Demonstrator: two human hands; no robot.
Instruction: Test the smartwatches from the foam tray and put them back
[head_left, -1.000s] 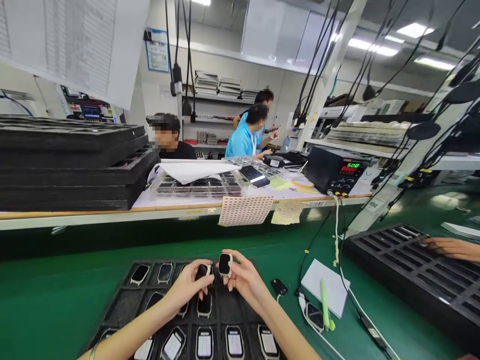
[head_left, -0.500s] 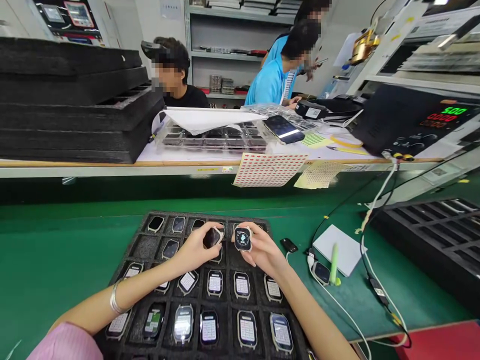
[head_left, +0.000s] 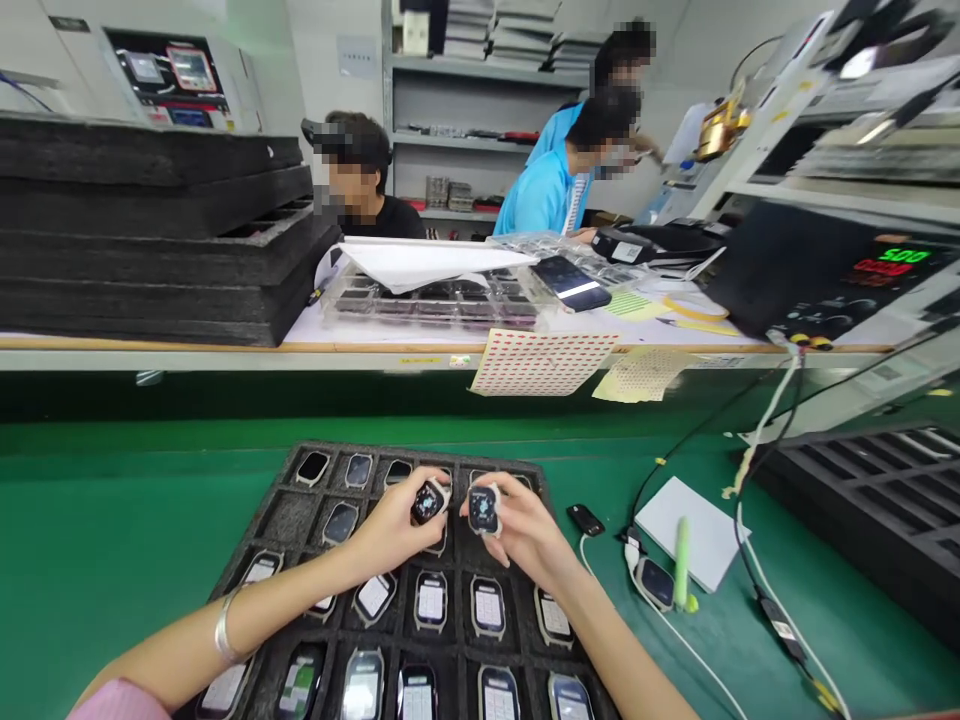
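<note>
My left hand [head_left: 405, 515] is closed round a smartwatch case [head_left: 430, 502], whose dark face is lit with a watch dial. A second smartwatch case [head_left: 484, 509], also with a lit dial, is pinched in my right hand [head_left: 521, 520]. Both hands are over a black foam tray [head_left: 289, 517] divided into square pockets. Strapless watches lie in most pockets: those at the back have dark screens, while nearer ones such as this watch [head_left: 489, 606] show white screens. One near watch [head_left: 301, 682] has a green and white screen. My hands hide some pockets behind them.
Right of the tray are a small black device [head_left: 585, 519], a cabled watch [head_left: 655, 583], a white pad [head_left: 690, 520] and a green pen [head_left: 681, 563]. Another foam tray [head_left: 862, 520] stands far right. A raised shelf [head_left: 420, 358] bears stacked foam [head_left: 135, 240], a phone [head_left: 571, 283] and a power supply [head_left: 832, 270].
The watch in my left hand had a dark screen and now shows a lit dial. Both hands still hold their watches above the tray. The whole view has shifted slightly.
</note>
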